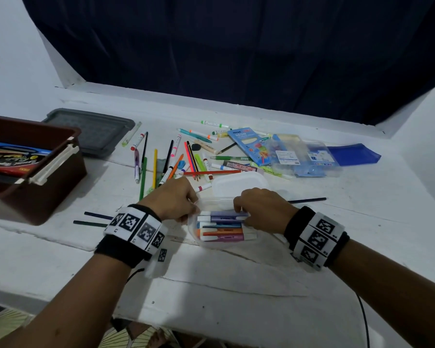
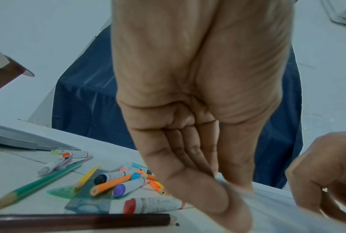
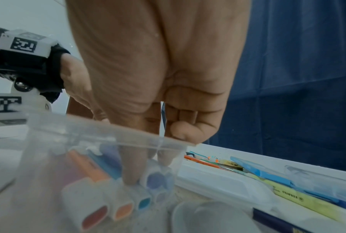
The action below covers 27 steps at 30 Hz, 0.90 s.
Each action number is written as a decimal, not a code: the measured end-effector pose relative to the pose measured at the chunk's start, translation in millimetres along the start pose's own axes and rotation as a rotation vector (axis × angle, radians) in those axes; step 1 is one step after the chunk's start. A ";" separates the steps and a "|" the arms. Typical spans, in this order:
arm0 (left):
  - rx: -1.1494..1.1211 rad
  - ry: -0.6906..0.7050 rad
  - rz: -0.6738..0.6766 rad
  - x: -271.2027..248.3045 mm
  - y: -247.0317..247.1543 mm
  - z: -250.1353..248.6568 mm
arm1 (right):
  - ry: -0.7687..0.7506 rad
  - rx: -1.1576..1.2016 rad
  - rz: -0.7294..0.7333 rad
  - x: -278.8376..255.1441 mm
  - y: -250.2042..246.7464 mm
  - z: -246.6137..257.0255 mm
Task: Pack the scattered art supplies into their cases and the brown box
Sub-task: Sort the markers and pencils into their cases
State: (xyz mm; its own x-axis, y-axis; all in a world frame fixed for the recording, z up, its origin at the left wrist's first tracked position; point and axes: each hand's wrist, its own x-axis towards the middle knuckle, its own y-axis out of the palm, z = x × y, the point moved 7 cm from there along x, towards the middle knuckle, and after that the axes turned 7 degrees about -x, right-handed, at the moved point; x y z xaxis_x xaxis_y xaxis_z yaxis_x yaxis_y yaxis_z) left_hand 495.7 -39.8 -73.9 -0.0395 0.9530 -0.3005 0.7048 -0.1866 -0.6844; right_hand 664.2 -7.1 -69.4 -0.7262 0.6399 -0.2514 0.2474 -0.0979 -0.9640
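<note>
A clear plastic case (image 1: 194,231) lies at the near middle of the white table, with several coloured markers (image 1: 221,232) lined up inside it. My left hand (image 1: 194,212) grips the case's left rim with curled fingers (image 2: 188,149). My right hand (image 1: 239,212) reaches into the case (image 3: 108,134) from the right. Its thumb and forefinger pinch the top purple marker (image 3: 155,179) while the other fingers stay curled. The case's white lid (image 1: 239,183) lies just behind it. Loose pens and pencils (image 1: 181,156) are strewn beyond the hands.
The brown box (image 1: 60,187) stands at the left with flat packs inside, and a grey lid (image 1: 91,129) lies behind it. A blue Neon box (image 1: 249,144), a clear case (image 1: 304,156) and a blue pouch (image 1: 354,153) lie at the back right. Dark pencils (image 1: 307,200) (image 1: 96,216) flank the hands.
</note>
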 end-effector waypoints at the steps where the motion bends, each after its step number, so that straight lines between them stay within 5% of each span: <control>1: -0.005 -0.001 -0.004 -0.6 0.3 0.7 | 0.005 0.002 -0.009 0.1 0.8 -0.7; 11: -0.021 0.031 -0.049 -6.2 0.5 -0.4 | 0.023 0.166 -0.060 -1.0 0.9 -15.0; 27: -0.107 0.034 -0.010 0.9 -0.8 9.1 | -0.025 0.064 -0.056 10.5 -9.9 7.5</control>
State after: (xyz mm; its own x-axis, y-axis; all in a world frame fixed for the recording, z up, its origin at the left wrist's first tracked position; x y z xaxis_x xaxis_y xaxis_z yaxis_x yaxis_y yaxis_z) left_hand 488.7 -41.0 -79.7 -0.0242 0.9627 -0.2695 0.7764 -0.1517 -0.6117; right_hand 649.4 -5.1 -63.2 -0.7539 0.6265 -0.1981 0.1647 -0.1116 -0.9800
